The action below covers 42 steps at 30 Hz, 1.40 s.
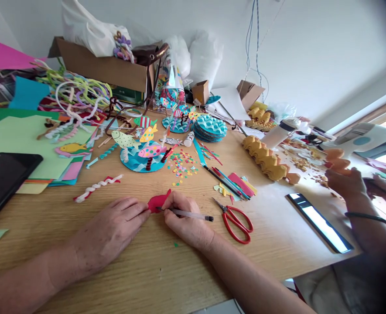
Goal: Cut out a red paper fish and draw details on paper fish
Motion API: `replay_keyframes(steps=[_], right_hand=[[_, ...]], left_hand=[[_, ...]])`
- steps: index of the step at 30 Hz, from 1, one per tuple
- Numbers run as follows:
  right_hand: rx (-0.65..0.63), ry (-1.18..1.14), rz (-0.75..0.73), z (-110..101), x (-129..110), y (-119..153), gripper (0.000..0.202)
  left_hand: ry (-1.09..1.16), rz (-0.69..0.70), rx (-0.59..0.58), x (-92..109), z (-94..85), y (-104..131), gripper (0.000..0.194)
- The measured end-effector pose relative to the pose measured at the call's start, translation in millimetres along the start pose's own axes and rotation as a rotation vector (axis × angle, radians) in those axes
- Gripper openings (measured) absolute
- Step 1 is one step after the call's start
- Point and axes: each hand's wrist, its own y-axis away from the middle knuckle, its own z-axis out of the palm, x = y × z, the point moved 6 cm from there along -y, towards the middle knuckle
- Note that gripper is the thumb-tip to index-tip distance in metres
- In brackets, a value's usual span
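Note:
A small red paper shape (156, 202) lies on the wooden table between my hands. My left hand (119, 226) presses its left edge with the fingertips. My right hand (188, 220) grips a grey pen (193, 214), its tip at the red paper and its dark end pointing right. To the right rest red-handled scissors (237, 222), blades pointing up and left. A white twisted pipe cleaner (97, 188) lies on a bit of red paper at the left. Beyond my hands, colourful paper fish (152, 150) stand on a blue scalloped base (130, 165).
Coloured sheets (25, 139) and a black phone (9, 179) lie left. Confetti dots (182, 163), pens (227, 183) and a stack of blue discs (209, 128) are beyond. Another person's hands (346, 183) work at the right, near egg-carton pieces (264, 159) and a second phone (320, 222).

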Motion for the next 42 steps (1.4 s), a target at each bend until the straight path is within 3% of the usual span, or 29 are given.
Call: replay_keyframes(steps=[12, 30, 36, 42], right_hand=[[0.016, 0.029, -0.018, -1, 0, 0, 0.012], [-0.031, 0.014, -0.011, 1, 1, 1, 0.013], [0.011, -0.244, 0.091, -1, 10, -3, 0.012], [-0.069, -0.364, 0.130, -10, 12, -1, 0.012]], left_hand=[[0.021, -0.021, -0.031, -2, 10.3, 7, 0.038], [0.040, -0.047, -0.022, -3, 11.5, 8, 0.038], [0.084, -0.065, -0.040, -4, 9.9, 6, 0.041], [0.076, -0.065, -0.023, -5, 11.5, 8, 0.040]])
